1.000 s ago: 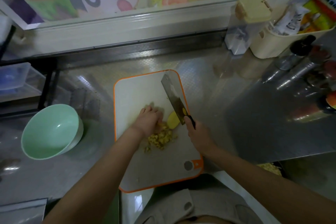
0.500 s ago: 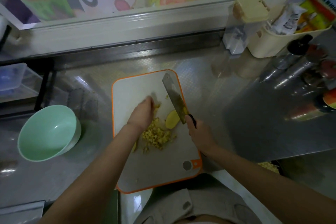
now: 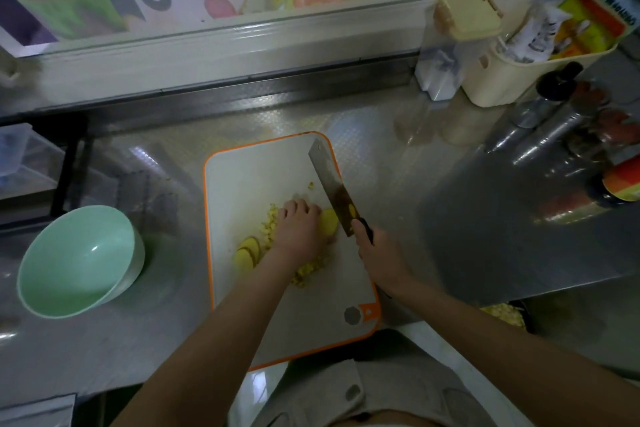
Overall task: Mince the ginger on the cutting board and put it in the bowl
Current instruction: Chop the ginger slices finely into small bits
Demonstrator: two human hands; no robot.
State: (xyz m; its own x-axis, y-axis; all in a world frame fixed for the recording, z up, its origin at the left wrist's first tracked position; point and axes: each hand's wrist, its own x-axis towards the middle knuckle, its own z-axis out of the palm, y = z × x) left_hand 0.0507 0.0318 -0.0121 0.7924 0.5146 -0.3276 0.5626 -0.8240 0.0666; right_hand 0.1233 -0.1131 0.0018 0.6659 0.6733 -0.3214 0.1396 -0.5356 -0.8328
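A white cutting board [image 3: 249, 170] with an orange rim lies on the steel counter. Minced ginger [image 3: 268, 224] is heaped in its middle, with ginger slices [image 3: 246, 251] at the left and one slice [image 3: 329, 221] by the blade. My left hand [image 3: 298, 229] rests on the ginger with curled fingers, holding that slice against the board. My right hand [image 3: 375, 251] grips the black handle of a cleaver [image 3: 330, 185], whose blade stands just right of my left fingers. A mint-green bowl [image 3: 78, 262] sits empty to the left of the board.
A clear container with a yellow lid [image 3: 460, 42], a cream caddy of packets [image 3: 530, 59] and several bottles [image 3: 568, 121] crowd the back right. A clear plastic box [image 3: 20, 159] stands at the far left. The window sill runs along the back.
My left hand moved right from the board's middle to the slice beside the blade, uncovering ginger slices at the left. The cleaver stays nearly in place.
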